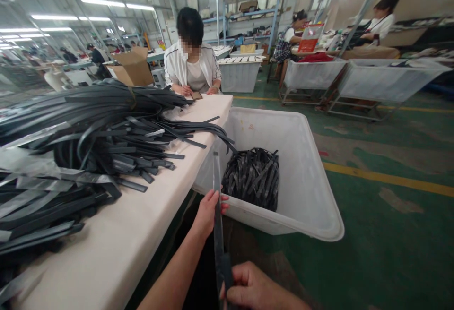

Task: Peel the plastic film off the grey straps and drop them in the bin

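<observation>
A long black strip point(218, 232), flat and belt-like with a shiny clear film toward its far end, runs lengthwise between my hands. My left hand point(209, 208) grips it partway along, thumb on top, beside the table edge and in front of the white bin. Lower down, near the bottom of the view, my right hand point(248, 284) pinches the strip's near part, where it looks doubled or folded. Piles of similar black strips point(106, 111) lie on the table point(117, 244) to the left, some ends hanging over its edge.
The large white plastic bin point(312, 187) stands right of the table, holding a heap of black strips point(253, 177). A co-worker point(193, 57) is at the table's far end. More bins point(314, 73) on metal frames stand behind, near other people. A cardboard box point(133, 66) sits back left.
</observation>
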`<state>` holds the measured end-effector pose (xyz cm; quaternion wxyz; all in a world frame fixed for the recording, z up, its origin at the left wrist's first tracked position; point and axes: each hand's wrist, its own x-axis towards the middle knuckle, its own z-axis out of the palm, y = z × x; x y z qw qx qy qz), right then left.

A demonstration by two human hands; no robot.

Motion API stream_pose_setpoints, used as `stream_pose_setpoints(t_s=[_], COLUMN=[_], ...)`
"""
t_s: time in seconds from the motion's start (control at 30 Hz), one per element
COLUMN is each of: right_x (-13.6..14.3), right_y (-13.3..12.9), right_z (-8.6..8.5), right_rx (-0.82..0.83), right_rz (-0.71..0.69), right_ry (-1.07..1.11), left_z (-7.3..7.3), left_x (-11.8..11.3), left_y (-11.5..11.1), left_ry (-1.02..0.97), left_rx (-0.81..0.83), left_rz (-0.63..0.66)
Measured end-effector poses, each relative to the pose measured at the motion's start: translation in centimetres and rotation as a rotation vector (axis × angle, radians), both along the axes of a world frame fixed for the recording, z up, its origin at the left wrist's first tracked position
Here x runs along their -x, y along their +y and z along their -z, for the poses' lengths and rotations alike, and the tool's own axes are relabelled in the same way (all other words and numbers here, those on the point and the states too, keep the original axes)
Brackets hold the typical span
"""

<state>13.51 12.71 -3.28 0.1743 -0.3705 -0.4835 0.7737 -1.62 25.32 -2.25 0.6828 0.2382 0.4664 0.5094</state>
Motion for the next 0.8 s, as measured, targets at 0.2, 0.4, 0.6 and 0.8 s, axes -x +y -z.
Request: stream_pose_setpoints(t_s=[0.2, 0.4, 0.6, 0.8], right_x=[-2.7, -3.8, -2.5, 0.2], right_y=[6.3, 10.4, 9.6, 7.0], right_z=[-3.0, -5.4, -6.9, -7.1], right_rx=[-0.31, -0.463, -0.458, -0.51], right_rz=[0.636, 0.74, 0.732, 0.625], right_ry=[0.214, 0.365, 0.347, 0.134], left_z=[-1.4, -1.0, -2.2, -4.7], left_x=[2.9, 4.2, 4.1, 0.7], left_y=[-5.0, -8.6, -9.0, -7.1], left_ry=[0.161, 0.251, 0.252, 0.289], left_rx=[-0.179, -0.171, -0.23, -0.427], left_rz=[0.333, 0.487, 0.465, 0.349])
